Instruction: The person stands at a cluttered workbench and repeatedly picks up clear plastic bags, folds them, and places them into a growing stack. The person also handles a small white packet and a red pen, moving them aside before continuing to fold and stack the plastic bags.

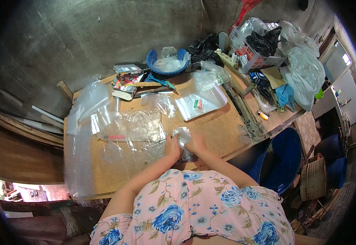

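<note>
Two hands meet on crumpled plastic near the table's front edge

In the head view, we see the left hand (172, 148) and the right hand (196, 143) close together, both closed on crumpled clear plastic (182, 134). It stands between them, over the near part of the wooden table (227, 132); we cannot tell how the fingertips sit behind it.

On the left, we find room crowded by clear plastic sheeting (80, 155), which spreads up to the table's left edge and laps it. A flat clear bag (141, 124) lies close to the left hand. To the right, we have a stretch of bare wood running to the dark-grooved strip (247, 116) along that side. Beyond the hands, a stack of clear plastic bags (210, 102) limits the reach, with a blue basket (150, 61) farther back toward the concrete wall (125, 36). Below the right-hand edge, we see a large blue barrel (282, 159); the torso hides part of the front edge.
</note>
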`<state>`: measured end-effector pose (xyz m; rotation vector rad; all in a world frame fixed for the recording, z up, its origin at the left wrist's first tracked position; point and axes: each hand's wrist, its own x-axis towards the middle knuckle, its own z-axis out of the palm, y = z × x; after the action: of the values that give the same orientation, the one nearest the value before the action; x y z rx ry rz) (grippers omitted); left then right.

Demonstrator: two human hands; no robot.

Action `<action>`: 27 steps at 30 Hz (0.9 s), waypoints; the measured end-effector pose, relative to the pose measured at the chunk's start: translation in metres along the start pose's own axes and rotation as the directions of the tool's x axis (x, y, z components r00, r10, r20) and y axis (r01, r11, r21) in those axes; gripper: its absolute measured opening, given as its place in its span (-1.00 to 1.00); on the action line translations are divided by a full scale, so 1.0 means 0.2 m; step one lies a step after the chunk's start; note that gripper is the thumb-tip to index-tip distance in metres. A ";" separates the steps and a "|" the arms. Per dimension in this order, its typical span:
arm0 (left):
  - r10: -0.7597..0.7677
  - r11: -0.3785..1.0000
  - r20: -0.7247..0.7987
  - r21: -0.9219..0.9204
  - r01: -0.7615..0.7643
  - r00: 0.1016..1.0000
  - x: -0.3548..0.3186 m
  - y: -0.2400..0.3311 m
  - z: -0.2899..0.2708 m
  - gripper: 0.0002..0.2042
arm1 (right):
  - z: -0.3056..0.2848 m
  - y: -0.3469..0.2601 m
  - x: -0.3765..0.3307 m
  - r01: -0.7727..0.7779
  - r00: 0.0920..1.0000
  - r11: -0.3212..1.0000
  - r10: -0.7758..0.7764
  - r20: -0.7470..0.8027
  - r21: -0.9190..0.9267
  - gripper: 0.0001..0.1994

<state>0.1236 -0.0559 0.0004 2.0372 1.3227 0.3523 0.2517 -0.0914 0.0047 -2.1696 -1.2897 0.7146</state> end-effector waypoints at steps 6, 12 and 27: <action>-0.037 0.972 0.025 -0.231 0.042 0.999 0.09 -0.10 0.03 -0.33 | -0.02 0.14 0.14 -0.011 0.999 0.993 0.006 0.041 0.119 -0.43; -0.183 0.228 0.452 -0.844 0.485 0.873 0.09 0.00 -0.18 -0.32 | -0.14 0.21 0.23 -0.115 0.966 0.859 -0.020 0.257 0.499 -0.34; -0.147 0.120 0.542 -0.821 0.559 0.828 -0.04 0.13 -0.28 -0.40 | -0.11 0.13 0.14 -0.020 0.962 0.793 -0.152 0.229 0.610 -0.45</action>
<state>0.1079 -0.0486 0.0599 0.5529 0.8847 0.4224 0.2947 -0.0811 -0.0013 -1.5266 -1.0512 1.2335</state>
